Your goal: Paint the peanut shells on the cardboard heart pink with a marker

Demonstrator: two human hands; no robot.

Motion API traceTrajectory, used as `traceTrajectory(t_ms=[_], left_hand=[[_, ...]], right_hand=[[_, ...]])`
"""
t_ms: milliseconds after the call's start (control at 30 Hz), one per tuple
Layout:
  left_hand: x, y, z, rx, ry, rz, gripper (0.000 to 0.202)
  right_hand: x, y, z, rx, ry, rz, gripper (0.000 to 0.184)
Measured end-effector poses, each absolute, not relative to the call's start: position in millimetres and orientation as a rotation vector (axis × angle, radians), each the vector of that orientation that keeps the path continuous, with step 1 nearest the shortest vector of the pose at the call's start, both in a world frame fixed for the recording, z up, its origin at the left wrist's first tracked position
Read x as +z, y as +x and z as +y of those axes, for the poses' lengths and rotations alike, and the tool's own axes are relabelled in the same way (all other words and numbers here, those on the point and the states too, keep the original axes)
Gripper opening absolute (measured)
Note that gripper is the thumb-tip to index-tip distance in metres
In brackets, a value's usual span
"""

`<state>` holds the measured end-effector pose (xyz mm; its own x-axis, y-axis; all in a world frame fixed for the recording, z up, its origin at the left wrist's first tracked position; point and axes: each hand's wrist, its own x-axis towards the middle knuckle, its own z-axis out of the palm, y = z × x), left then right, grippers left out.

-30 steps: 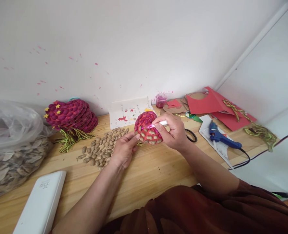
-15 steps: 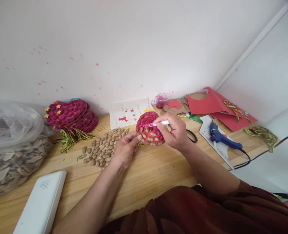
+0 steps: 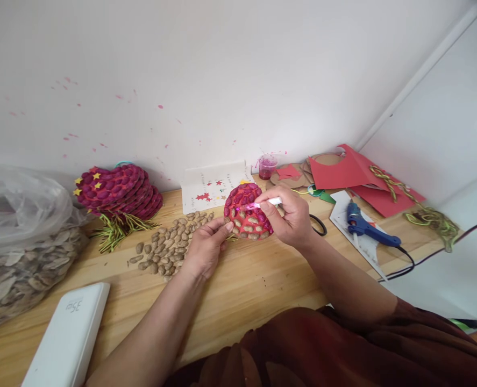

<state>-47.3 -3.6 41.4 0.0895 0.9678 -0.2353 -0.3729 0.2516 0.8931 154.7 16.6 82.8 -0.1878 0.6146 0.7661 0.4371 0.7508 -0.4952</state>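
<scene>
My left hand point(image 3: 205, 248) pinches the lower left edge of a round red disc point(image 3: 246, 210) covered with tan shells, tilted up off the wooden table point(image 3: 242, 285). My right hand point(image 3: 289, 217) is closed round a white brush point(image 3: 264, 204) whose pink tip touches the disc's upper face. Part of the disc is painted magenta. A heap of loose tan shells point(image 3: 169, 243) lies just left of my left hand.
A stack of painted purple-red discs with yellow stars point(image 3: 117, 191) leans at the wall. A plastic bag of shells point(image 3: 16, 252) sits far left, a white power bank point(image 3: 66, 338) at the front. A paint cup point(image 3: 267, 165), red card point(image 3: 351, 172), scissors point(image 3: 317, 223) and blue glue gun point(image 3: 365, 227) lie right.
The disc has shifted slightly and the brush tip has moved a little across its face. Both hands keep their hold.
</scene>
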Motion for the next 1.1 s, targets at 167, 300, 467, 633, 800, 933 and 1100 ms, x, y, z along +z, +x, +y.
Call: traceTrajectory(t_ms=[167,300,467,633,800,933,1100], left_hand=[[43.6,-46.5,-5.1,1.147,0.765,0.990,0.044],[44.8,-46.1,-5.4,1.151,0.787,0.992,0.042],[42.4,-46.9,-4.8,1.159,0.786,0.998,0.044],[42.5,-47.1,-4.7,1.171,0.774,0.988,0.043],[43.1,-47.3,-4.4,1.194,0.767,0.976,0.043],[42.7,-47.4,-4.4,1.181,0.802,0.979,0.041],[42.8,-46.4,-5.0,1.186,0.791,0.995,0.042]], right_hand=[[81.5,155.7,17.9,0.192,-0.837,-1.810,0.008],[80.6,156.5,17.8,0.200,-0.844,-1.813,0.008],[81.6,155.8,16.0,0.205,-0.831,-1.804,0.008],[82.3,155.2,15.8,0.205,-0.828,-1.786,0.008],[81.6,155.3,15.6,0.209,-0.832,-1.811,0.008],[82.0,155.4,15.7,0.205,-0.843,-1.769,0.008],[82.0,154.8,15.3,0.205,-0.838,-1.802,0.008]])
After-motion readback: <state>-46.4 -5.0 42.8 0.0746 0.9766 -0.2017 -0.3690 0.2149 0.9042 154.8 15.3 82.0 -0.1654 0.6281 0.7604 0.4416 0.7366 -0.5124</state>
